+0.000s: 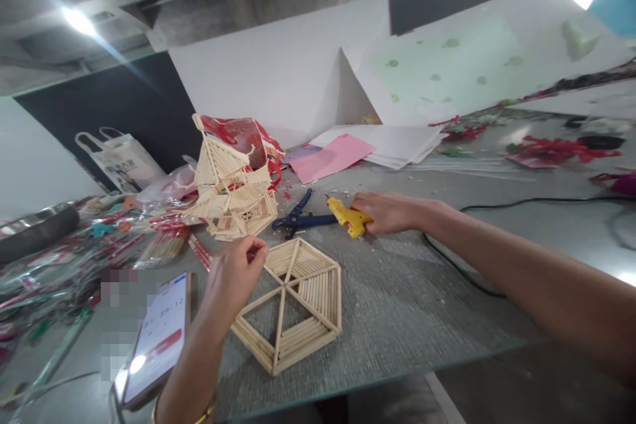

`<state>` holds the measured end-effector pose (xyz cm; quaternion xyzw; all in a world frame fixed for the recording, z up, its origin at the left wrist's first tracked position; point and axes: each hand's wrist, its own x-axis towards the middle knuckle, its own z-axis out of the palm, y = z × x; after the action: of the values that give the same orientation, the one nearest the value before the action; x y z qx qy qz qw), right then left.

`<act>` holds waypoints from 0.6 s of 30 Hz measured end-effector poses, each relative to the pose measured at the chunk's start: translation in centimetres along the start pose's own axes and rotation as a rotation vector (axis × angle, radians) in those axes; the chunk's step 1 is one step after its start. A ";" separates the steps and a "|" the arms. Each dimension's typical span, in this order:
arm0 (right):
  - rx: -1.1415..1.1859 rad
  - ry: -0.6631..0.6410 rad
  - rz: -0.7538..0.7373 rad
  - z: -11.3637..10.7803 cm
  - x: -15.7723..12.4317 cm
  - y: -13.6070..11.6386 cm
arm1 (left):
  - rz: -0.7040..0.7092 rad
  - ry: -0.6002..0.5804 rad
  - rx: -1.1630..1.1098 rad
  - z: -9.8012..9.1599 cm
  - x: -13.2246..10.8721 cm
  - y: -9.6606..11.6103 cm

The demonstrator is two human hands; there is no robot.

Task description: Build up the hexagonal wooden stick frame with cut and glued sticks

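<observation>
A right hand (385, 213) grips a glue gun (350, 217); the left hand (238, 271) curls closed (grasp unclear) beside a stick hexagon (285, 285), partly filled, apparently unfinished.

Phone (158, 338), pink paper (332, 159), perhaps a bowl (44, 232)

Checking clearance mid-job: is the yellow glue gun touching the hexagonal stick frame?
Apart. The head view plainly shows grey tabletop between the yellow glue gun and the hexagonal stick frame.

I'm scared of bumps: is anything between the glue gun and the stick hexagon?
Nothing visible stands between the yellow glue gun in the right hand and the stick hexagon; the blue tool lies beyond the hexagon.
</observation>
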<state>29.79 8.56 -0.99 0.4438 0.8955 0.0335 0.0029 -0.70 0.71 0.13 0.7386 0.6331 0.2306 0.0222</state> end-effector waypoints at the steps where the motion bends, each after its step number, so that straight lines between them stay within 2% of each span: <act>1: -0.004 -0.002 -0.008 0.0 0.0 0.0 | 0.027 -0.052 0.016 -0.1 0.3 0.5; 6: -0.023 0.009 -0.033 -0.4 -0.3 -0.4 | 0.274 -0.223 0.167 0.5 3.3 3.4; 11: -0.056 0.004 0.013 -0.4 -0.3 -0.7 | 0.319 -0.271 0.232 2.5 6.8 4.9; 18: -0.023 0.068 -0.017 0.3 -0.2 -0.4 | 0.298 -0.384 0.348 4.9 9.1 4.8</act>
<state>29.60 8.23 -1.27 0.4346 0.8984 0.0586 -0.0221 6.39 9.60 0.12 0.8464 0.5317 -0.0243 -0.0195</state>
